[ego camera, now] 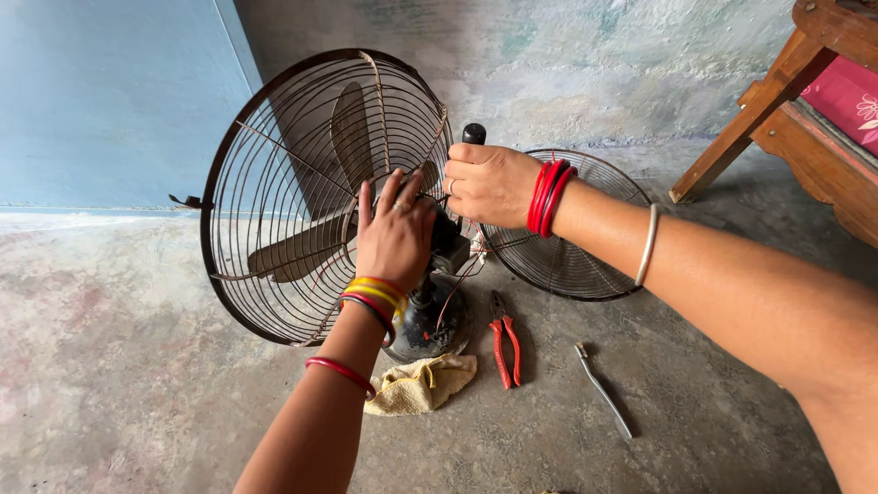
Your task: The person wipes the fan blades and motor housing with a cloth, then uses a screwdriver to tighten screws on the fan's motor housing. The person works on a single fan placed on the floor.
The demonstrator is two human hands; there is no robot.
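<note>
The fingers point(389, 197) of the left hand point(395, 240) are spreading open and pressing flat against the back of the dark motor housing point(448, 240) of an old rusty metal table fan point(311, 197), gripping nothing. The right hand point(491, 183) is closing its fingers around a black-handled tool point(474, 134), whose handle end is poking up above the knuckles; its working end is hidden behind the hand, just at the top of the motor. The fan is standing on the grey concrete floor point(137, 366) on its round dark base point(430, 329), its wire cage still enclosing the blades point(315, 238) and facing away toward the blue wall point(101, 91). A loose round wire grille point(572, 247) is leaning behind the right wrist. On the floor near the base are lying a crumpled yellow cloth point(421, 384), red-handled pliers point(506, 340) and a slim silver metal tool point(604, 391), each apart from the others. A wooden furniture leg point(741, 123) is standing at the upper right.
</note>
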